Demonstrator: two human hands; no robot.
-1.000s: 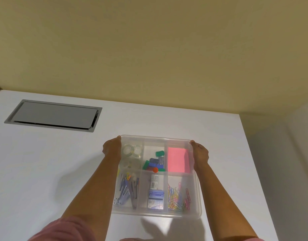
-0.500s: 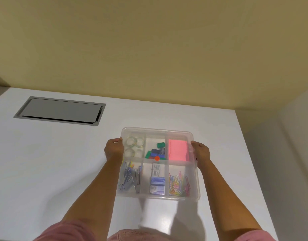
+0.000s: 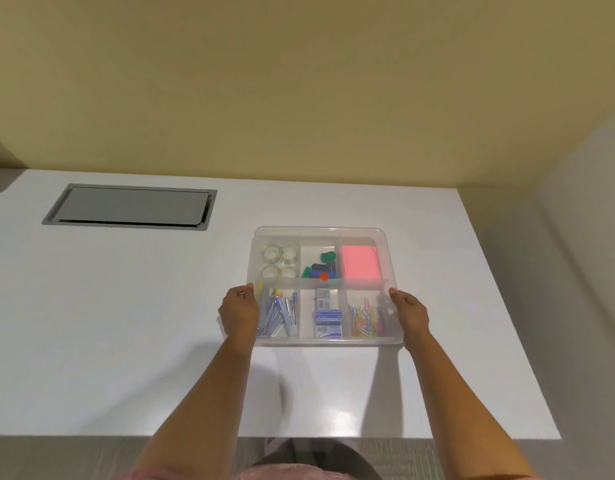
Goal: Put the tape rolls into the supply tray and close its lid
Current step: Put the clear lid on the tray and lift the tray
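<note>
A clear plastic supply tray (image 3: 321,231) with six compartments rests on the white table, its clear lid down over it. Several clear tape rolls (image 3: 279,260) lie in its far-left compartment. My left hand (image 3: 239,312) grips the tray's left edge at the near half. My right hand (image 3: 409,314) grips the right edge opposite it. The other compartments hold coloured pins, a pink note pad (image 3: 360,261), staplers, staple boxes and coloured paper clips.
The white table (image 3: 126,306) ends at a front edge near me and a right edge beside a grey wall. A grey cable hatch (image 3: 131,206) is set flush into the table at the far left. A beige wall stands behind.
My hands have slid along the tray's sides from the far corners toward its near half. The view has pulled back, and the tray now sits lower and farther from me on the table.
</note>
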